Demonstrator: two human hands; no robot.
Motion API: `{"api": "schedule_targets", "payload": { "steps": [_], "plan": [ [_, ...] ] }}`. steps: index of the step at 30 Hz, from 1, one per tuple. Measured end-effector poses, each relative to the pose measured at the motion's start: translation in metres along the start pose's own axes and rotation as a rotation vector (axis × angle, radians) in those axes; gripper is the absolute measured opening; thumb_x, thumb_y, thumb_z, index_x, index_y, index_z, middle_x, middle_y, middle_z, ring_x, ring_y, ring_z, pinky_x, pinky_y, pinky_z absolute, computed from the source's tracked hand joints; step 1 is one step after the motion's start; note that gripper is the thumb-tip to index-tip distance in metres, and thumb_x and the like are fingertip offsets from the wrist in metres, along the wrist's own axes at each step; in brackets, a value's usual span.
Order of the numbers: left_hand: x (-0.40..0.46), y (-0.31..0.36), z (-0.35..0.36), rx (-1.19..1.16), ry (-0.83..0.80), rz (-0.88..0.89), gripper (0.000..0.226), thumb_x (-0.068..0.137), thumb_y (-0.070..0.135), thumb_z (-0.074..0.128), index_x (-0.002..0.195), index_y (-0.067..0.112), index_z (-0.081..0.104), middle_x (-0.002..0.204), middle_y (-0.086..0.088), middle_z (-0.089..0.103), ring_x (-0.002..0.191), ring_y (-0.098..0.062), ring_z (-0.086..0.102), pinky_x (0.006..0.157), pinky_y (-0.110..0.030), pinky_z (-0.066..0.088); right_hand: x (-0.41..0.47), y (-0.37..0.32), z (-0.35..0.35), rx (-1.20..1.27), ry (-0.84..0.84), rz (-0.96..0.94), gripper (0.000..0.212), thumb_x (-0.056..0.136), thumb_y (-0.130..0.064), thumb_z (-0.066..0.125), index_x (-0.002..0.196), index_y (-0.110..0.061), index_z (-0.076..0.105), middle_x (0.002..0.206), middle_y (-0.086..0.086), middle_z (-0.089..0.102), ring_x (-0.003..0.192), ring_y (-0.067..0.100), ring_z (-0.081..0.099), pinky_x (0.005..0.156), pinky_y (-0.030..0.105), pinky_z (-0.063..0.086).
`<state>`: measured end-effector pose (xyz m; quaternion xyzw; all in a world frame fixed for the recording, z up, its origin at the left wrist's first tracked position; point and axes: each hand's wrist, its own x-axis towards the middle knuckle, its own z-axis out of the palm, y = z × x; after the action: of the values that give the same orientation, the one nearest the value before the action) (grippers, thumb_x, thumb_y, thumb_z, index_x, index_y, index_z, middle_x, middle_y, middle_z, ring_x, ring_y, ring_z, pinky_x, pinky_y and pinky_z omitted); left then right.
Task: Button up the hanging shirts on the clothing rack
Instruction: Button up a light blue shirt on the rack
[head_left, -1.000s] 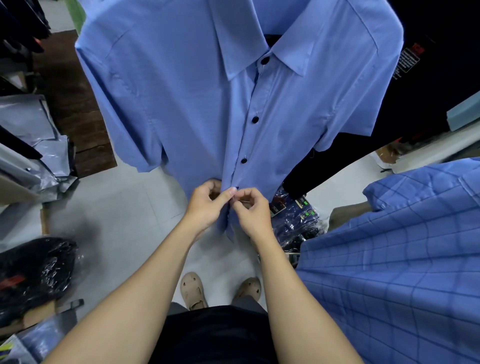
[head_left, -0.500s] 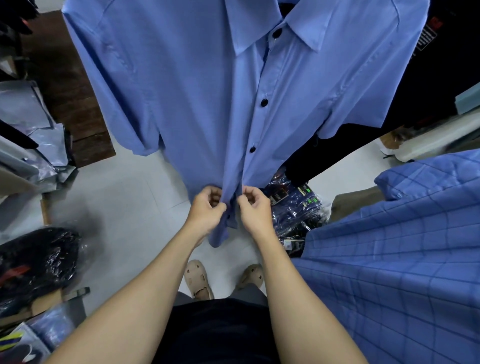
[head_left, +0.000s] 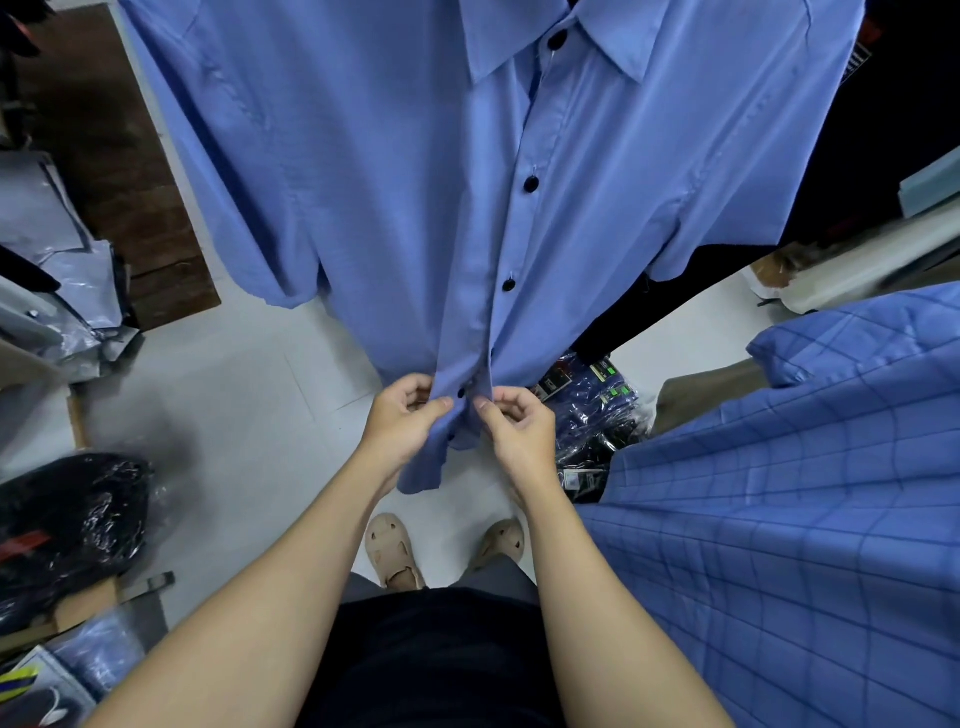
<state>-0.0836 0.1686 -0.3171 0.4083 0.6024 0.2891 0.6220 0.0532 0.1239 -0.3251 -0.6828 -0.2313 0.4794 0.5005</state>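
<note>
The plain blue short-sleeved hanging shirt (head_left: 395, 208) hangs straight ahead, its placket running vertically. The left hand (head_left: 402, 421) pinches the button-side edge and the right hand (head_left: 519, 428) pinches the hole-side edge. A small black button (head_left: 461, 394) sits between both thumbs, nearer the left.

A left hand (head_left: 402, 423) and right hand (head_left: 514, 431) pinch the hanging blue shirt (head_left: 415, 197) front beside a dark button (head_left: 461, 394); a checked shirt (head_left: 789, 519) hangs at four o'clock.
</note>
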Motion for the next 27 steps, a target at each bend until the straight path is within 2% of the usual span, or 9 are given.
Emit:
{"api": "schedule_targets", "payload": {
  "steps": [2, 5, 9, 13, 16, 19, 21, 24, 27],
  "plan": [
    [-0.001, 0.003, 0.003, 0.017, -0.002, 0.011, 0.011, 0.091, 0.004, 0.062, 0.099, 0.009, 0.068, 0.1, -0.009, 0.074, 0.09, -0.018, 0.066, 0.086, -0.033, 0.053, 0.0, 0.001, -0.001, 0.004, 0.01, -0.011, 0.005, 0.088, -0.003, 0.071, 0.091, 0.0, 0.069, 0.081, 0.01, 0.071, 0.071, 0.011, 0.065, 0.069, 0.023, 0.051],
    [-0.002, 0.005, 0.01, 0.064, 0.003, 0.031, 0.012, 0.092, 0.005, 0.059, 0.096, 0.008, 0.07, 0.096, -0.012, 0.073, 0.084, -0.015, 0.063, 0.079, -0.029, 0.051, 0.0, 0.001, 0.0, 0.013, 0.014, 0.012, 0.009, 0.088, -0.004, 0.071, 0.093, 0.004, 0.07, 0.074, 0.007, 0.069, 0.065, 0.009, 0.061, 0.066, 0.024, 0.049],
    [-0.003, 0.004, 0.015, 0.067, -0.013, 0.062, 0.009, 0.088, 0.015, 0.071, 0.096, 0.01, 0.072, 0.093, -0.006, 0.076, 0.088, -0.012, 0.069, 0.08, -0.026, 0.054, -0.003, -0.002, 0.001, 0.0, -0.005, -0.001, 0.01, 0.089, -0.004, 0.069, 0.088, 0.005, 0.07, 0.071, 0.006, 0.067, 0.067, 0.011, 0.059, 0.066, 0.027, 0.05],
    [-0.001, 0.0, 0.017, 0.09, -0.003, 0.068, 0.009, 0.087, 0.019, 0.073, 0.094, 0.013, 0.074, 0.09, -0.002, 0.076, 0.093, -0.018, 0.071, 0.088, -0.036, 0.057, -0.005, -0.003, -0.002, -0.011, -0.021, -0.008, 0.011, 0.09, -0.005, 0.069, 0.089, 0.006, 0.072, 0.07, 0.003, 0.067, 0.07, 0.011, 0.059, 0.07, 0.028, 0.051],
    [0.0, 0.001, 0.02, 0.155, 0.03, 0.068, 0.008, 0.09, 0.02, 0.068, 0.088, 0.013, 0.071, 0.085, -0.008, 0.074, 0.088, -0.025, 0.069, 0.08, -0.039, 0.056, -0.006, -0.005, -0.002, -0.049, -0.008, -0.022, 0.011, 0.09, -0.004, 0.067, 0.087, 0.004, 0.073, 0.062, -0.003, 0.063, 0.061, 0.005, 0.055, 0.064, 0.021, 0.048],
    [0.0, 0.006, 0.023, 0.265, 0.009, 0.093, 0.014, 0.095, 0.021, 0.059, 0.09, 0.009, 0.066, 0.082, -0.006, 0.068, 0.078, -0.019, 0.061, 0.068, -0.028, 0.049, -0.004, -0.003, 0.0, -0.148, 0.024, -0.079, 0.012, 0.09, -0.007, 0.066, 0.083, -0.002, 0.074, 0.057, -0.008, 0.061, 0.055, 0.003, 0.053, 0.06, 0.02, 0.045],
    [0.001, 0.004, 0.024, 0.292, -0.022, 0.09, 0.017, 0.098, 0.022, 0.055, 0.097, 0.008, 0.064, 0.088, -0.007, 0.067, 0.082, -0.017, 0.06, 0.07, -0.027, 0.048, -0.003, -0.002, 0.001, -0.193, 0.06, -0.079, 0.012, 0.09, -0.011, 0.066, 0.082, -0.006, 0.075, 0.058, -0.008, 0.063, 0.055, 0.004, 0.055, 0.061, 0.021, 0.046],
    [0.001, 0.002, 0.023, 0.274, -0.045, 0.066, 0.021, 0.099, 0.025, 0.05, 0.109, 0.01, 0.062, 0.102, -0.006, 0.068, 0.098, -0.018, 0.062, 0.088, -0.035, 0.051, -0.001, -0.002, 0.003, -0.212, 0.074, -0.061, 0.011, 0.089, -0.015, 0.067, 0.086, -0.009, 0.075, 0.065, -0.004, 0.068, 0.06, 0.005, 0.061, 0.065, 0.025, 0.05],
    [0.0, 0.004, 0.021, 0.237, -0.049, 0.079, 0.019, 0.1, 0.021, 0.048, 0.11, 0.012, 0.062, 0.101, -0.003, 0.068, 0.098, -0.015, 0.062, 0.086, -0.031, 0.05, -0.002, -0.002, 0.006, -0.157, 0.027, -0.039, 0.011, 0.085, -0.018, 0.066, 0.078, -0.017, 0.075, 0.07, -0.001, 0.072, 0.069, 0.015, 0.067, 0.074, 0.042, 0.057]
  ]
}}
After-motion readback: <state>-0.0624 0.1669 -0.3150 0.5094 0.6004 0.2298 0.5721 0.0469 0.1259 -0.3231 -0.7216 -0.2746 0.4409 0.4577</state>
